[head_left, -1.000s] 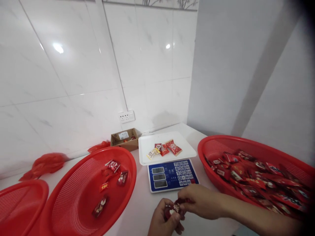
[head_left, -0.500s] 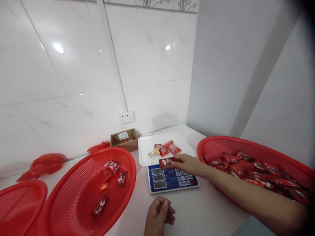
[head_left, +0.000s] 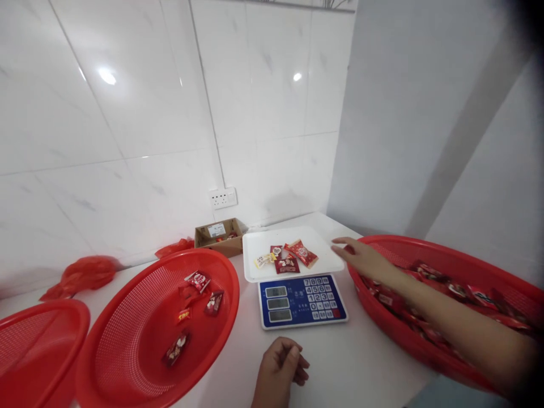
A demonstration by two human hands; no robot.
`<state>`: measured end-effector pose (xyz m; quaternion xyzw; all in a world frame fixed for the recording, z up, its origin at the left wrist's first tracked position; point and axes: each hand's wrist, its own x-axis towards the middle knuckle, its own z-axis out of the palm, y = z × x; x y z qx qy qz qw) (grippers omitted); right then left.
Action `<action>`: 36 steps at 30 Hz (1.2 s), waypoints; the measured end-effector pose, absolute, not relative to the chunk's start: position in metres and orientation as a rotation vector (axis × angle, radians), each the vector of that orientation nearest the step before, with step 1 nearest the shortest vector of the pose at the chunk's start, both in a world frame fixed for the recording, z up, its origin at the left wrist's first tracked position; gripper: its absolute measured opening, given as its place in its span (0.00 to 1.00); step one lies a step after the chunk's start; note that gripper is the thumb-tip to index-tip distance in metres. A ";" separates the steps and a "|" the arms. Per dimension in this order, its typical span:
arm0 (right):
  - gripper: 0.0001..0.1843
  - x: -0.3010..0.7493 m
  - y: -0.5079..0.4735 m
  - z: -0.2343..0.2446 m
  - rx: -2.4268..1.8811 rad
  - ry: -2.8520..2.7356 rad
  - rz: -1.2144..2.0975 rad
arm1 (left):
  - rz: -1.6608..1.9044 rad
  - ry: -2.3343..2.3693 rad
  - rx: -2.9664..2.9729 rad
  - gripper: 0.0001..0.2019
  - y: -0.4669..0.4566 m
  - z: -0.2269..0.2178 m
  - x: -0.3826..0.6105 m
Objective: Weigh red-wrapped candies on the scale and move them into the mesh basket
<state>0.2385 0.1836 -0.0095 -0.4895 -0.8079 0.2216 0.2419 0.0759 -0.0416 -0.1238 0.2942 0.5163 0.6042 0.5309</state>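
My right hand [head_left: 361, 259] hangs between the scale's tray and the right basket, its fingers stretched out and nothing in them. On the white weighing tray [head_left: 255, 241] lie several small wrapped snacks: a dark red packet [head_left: 287, 264], a larger bright red packet [head_left: 301, 253], a yellow-white packet [head_left: 264, 260] and another dark red one [head_left: 276, 251] partly covered. Below the blue keypad panel of the digital scale [head_left: 297, 323], my left hand [head_left: 281, 365] rests near the table with its fingers curled in; nothing shows in it.
A large red basket [head_left: 425, 243] full of wrapped snacks stands at the right. Left of the scale, another red basket [head_left: 127, 317] holds several packets, beside a third red basket [head_left: 46, 340]. Behind are a cardboard box [head_left: 219, 238], red plastic bags [head_left: 85, 276] and a wall socket [head_left: 223, 198].
The dark red packet that my right hand held over the scale now lies on the tray. That hand has let go and moved right. My left hand stays curled in place.
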 end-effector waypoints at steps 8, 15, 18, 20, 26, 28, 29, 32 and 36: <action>0.21 0.320 0.226 -0.030 -1.545 -2.153 0.470 | 1.428 1.241 0.727 0.23 -0.045 -0.123 0.081; 0.17 0.331 0.240 -0.064 -1.490 -2.156 0.515 | 1.421 1.275 0.734 0.23 -0.043 -0.126 0.080; 0.18 0.331 0.241 -0.068 -1.498 -2.177 0.569 | 1.417 1.280 0.740 0.24 -0.042 -0.127 0.080; 0.19 0.331 0.239 -0.062 -1.498 -2.161 0.576 | 1.417 1.271 0.745 0.24 -0.042 -0.128 0.080; 0.15 0.294 0.216 -0.011 -1.209 -2.031 0.950 | 1.389 1.241 0.777 0.24 -0.041 -0.131 0.081; 0.13 0.265 0.204 0.002 -1.124 -2.034 1.050 | 1.382 1.249 0.789 0.24 -0.041 -0.131 0.081; 0.12 0.249 0.199 0.006 -1.074 -2.029 1.093 | 1.381 1.252 0.795 0.23 -0.041 -0.131 0.081; 0.09 0.200 0.192 0.004 -1.019 -1.966 1.212 | 1.379 1.260 0.808 0.23 -0.041 -0.132 0.080; 0.11 0.155 0.195 -0.012 -1.039 -1.914 1.256 | 1.380 1.268 0.818 0.23 -0.039 -0.134 0.077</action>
